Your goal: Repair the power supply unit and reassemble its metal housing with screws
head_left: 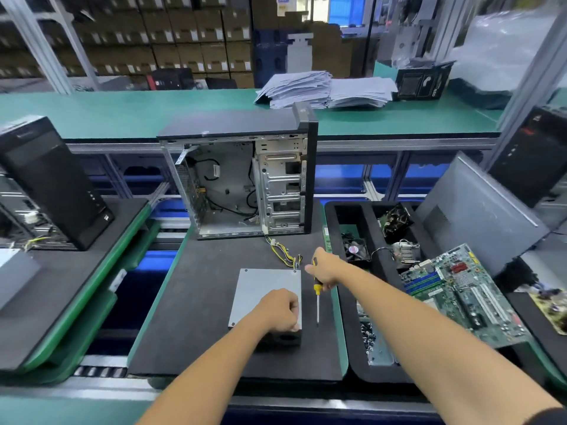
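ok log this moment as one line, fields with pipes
left hand: fingers curled, resting on power supply unit | right hand: grips screwdriver, tip down on mat | cables run to open case

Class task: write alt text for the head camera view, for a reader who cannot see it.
A person's left hand rests curled on a grey power supply unit on a black mat, while the right hand holds a yellow-handled screwdriver beside it, tip down. Behind stands an open computer case; a motherboard lies to the right.
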The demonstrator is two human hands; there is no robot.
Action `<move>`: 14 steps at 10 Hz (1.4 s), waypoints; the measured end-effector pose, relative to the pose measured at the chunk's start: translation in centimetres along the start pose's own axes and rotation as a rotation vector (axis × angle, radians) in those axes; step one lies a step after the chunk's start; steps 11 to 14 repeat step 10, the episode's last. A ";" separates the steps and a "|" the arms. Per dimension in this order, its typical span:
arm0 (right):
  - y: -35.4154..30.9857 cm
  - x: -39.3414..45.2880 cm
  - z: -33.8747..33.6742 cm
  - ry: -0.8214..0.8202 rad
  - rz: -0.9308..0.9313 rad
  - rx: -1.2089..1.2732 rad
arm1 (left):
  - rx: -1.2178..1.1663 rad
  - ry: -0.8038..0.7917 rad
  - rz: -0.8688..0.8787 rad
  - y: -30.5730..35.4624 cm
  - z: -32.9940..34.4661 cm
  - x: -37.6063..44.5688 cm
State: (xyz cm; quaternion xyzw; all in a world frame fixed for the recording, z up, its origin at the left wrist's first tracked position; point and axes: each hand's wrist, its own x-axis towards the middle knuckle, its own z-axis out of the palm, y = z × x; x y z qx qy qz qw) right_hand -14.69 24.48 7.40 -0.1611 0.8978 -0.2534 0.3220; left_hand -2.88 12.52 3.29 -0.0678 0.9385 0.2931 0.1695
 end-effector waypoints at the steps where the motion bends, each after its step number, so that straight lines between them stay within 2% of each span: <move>1: 0.1 1.4 2.1 -0.011 0.054 -0.057 | 0.022 -0.035 0.015 -0.1 -0.7 0.3; 2: 0.2 2.6 3.3 -0.046 0.123 -0.004 | -0.143 -0.041 -0.022 -0.8 -2.1 0.9; 3: 0.4 3.7 3.9 -0.099 0.151 0.066 | -0.194 0.036 -0.085 -1.2 -2.5 1.8; 4: 0.7 4.5 4.5 -0.132 0.146 0.030 | -0.244 0.085 -0.149 -1.3 -1.9 2.6; 6: 1.3 4.8 4.3 -0.080 0.115 -0.041 | -0.469 0.075 -0.233 -1.6 -2.2 3.1; 8: 1.7 3.7 4.3 -0.007 0.117 -0.020 | -0.560 0.072 -0.308 -0.8 -2.7 3.3; 9: 2.4 2.7 4.2 0.131 0.062 0.075 | -0.520 0.146 -0.231 -1.0 -2.1 2.7; 10: 4.4 0.1 5.3 0.203 0.022 0.282 | -0.462 0.245 -0.126 -1.8 0.1 -0.1; 14: 4.4 0.1 5.3 0.203 0.022 0.282 | -0.462 0.245 -0.126 -1.8 0.1 -0.1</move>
